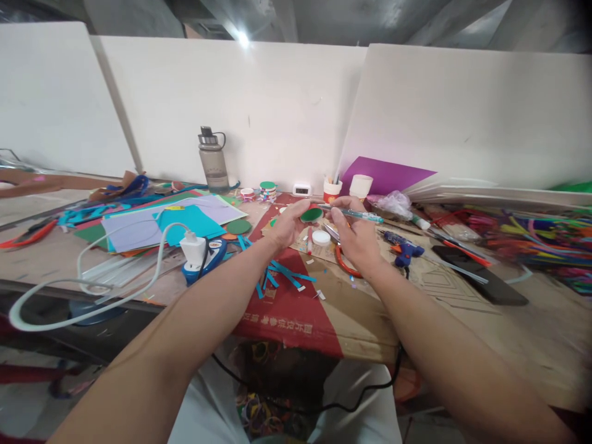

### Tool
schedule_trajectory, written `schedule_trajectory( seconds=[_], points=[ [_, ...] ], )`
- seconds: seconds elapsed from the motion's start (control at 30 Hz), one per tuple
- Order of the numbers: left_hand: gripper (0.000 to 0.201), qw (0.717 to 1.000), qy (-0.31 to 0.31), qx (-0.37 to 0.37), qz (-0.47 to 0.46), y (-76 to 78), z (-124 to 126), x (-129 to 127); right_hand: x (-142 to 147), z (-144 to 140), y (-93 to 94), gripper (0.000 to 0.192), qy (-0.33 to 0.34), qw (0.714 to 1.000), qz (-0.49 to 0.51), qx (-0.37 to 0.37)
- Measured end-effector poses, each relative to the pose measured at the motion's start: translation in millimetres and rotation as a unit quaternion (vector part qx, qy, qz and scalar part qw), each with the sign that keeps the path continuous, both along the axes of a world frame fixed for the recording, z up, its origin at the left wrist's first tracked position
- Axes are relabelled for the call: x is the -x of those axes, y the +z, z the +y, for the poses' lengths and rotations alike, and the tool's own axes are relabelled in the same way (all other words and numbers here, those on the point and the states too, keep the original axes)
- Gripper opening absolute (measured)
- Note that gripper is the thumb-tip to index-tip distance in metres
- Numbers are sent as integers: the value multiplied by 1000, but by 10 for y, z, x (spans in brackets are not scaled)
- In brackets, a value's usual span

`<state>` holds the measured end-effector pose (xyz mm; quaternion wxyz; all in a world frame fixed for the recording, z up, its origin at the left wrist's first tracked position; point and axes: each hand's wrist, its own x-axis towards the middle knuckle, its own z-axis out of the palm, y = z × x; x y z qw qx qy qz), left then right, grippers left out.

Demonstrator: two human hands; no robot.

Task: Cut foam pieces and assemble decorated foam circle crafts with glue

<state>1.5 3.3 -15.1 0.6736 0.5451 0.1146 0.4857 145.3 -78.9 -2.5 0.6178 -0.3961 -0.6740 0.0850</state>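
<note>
My left hand (pixel 287 225) is closed at the edge of a small green disc (pixel 311 215) with a pale rim. Just to its right, my right hand (pixel 354 233) grips a clear pen (pixel 370 216) with a teal end, which points out to the right. The two hands are close together above the cardboard. Beneath the right hand show orange-handled scissors (pixel 343 262); the hand partly covers them. A round white lid (pixel 320 237) lies between the hands, below the disc. Blue paper strips (pixel 287 277) are scattered by my left forearm.
At the left are coloured paper sheets (pixel 189 225), a blue power strip (pixel 208 259) with a white plug, and a tall bottle (pixel 214 161). To the right lie a blue glue gun (pixel 406 251), a black phone (pixel 485 277) and colourful pipe cleaners (pixel 531 237). A pen cup (pixel 332 190) stands behind.
</note>
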Motion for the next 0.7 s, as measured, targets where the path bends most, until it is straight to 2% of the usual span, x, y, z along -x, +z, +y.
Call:
schedule_trajectory(
  seconds=[0.17,0.33,0.43,0.57,0.7],
  points=[
    [28,1000,-3,16,-8,-17,26,-23,0,3,-3,7,-11,1000,-1,-15],
    [33,996,-14,84,-18,7,22,-33,-8,-10,7,7,-32,999,4,-39],
    [33,993,2,113,-23,10,60,-17,-11,-14,26,5,-29,999,-8,-33],
    [33,992,40,115,-41,8,157,48,10,4,-1,10,30,989,-146,-21],
    [31,992,50,105,-46,40,208,127,52,34,-125,18,145,940,-306,-25]
  ],
)
